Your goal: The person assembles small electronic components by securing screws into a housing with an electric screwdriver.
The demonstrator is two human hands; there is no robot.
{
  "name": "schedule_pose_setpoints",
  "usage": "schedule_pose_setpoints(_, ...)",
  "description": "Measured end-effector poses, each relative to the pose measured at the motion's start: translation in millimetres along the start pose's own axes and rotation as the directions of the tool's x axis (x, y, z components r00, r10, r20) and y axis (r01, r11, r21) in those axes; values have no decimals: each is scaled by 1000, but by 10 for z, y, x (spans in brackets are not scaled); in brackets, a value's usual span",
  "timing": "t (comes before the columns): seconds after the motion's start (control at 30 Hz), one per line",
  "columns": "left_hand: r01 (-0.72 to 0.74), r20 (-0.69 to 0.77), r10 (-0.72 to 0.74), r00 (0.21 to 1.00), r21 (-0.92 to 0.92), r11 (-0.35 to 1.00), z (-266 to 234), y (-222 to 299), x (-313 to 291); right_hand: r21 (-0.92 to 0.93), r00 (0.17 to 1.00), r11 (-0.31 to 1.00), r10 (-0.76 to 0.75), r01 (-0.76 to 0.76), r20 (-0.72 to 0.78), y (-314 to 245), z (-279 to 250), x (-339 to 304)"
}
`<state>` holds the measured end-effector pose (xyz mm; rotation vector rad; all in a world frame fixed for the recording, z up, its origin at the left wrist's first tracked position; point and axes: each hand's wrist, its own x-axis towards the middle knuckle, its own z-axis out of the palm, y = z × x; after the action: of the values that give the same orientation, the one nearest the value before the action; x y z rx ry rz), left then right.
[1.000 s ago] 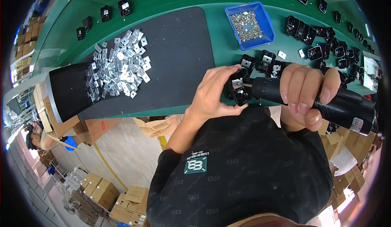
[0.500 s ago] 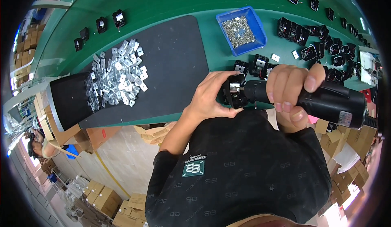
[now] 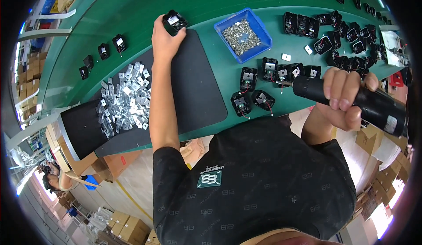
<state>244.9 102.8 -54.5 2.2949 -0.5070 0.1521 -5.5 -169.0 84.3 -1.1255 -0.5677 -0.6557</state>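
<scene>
Two hands work far apart here. The left hand [image 3: 165,40] is stretched out to the upper middle of the frame, its fingers curled closed around a small black module [image 3: 175,21] that sits at the far edge of the black mat [image 3: 193,86], right where mat meets the green table [image 3: 132,7]. The right hand [image 3: 340,97], at the right of the frame, is wrapped tight around a black electric screwdriver [image 3: 351,100], all fingers closed on its barrel, the tip pointing left toward a row of open black modules [image 3: 281,71].

The likeliest slip, as I judge it: with the left arm at full reach the hold on the module looks shallow, so it could tip or drop onto the mat edge. The driver tip hovers just beside the open modules and their thin wires; a small drift of the right hand could snag one.

A blue bin of screws [image 3: 243,34] stands between the hands, and a heap of metal brackets [image 3: 125,100] lies at the left.
</scene>
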Motion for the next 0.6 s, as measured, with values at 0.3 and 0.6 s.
schedule_pose_setpoints(0.3,-518,-37,531,847,174,838,54,756,-159,-113,980,992,31,-54,-196,93,-90,-146)
schedule_pose_setpoints(0.6,-579,625,336,705,231,782,699,1234,-288,-128,975,988,55,-84,-214,149,1,-182)
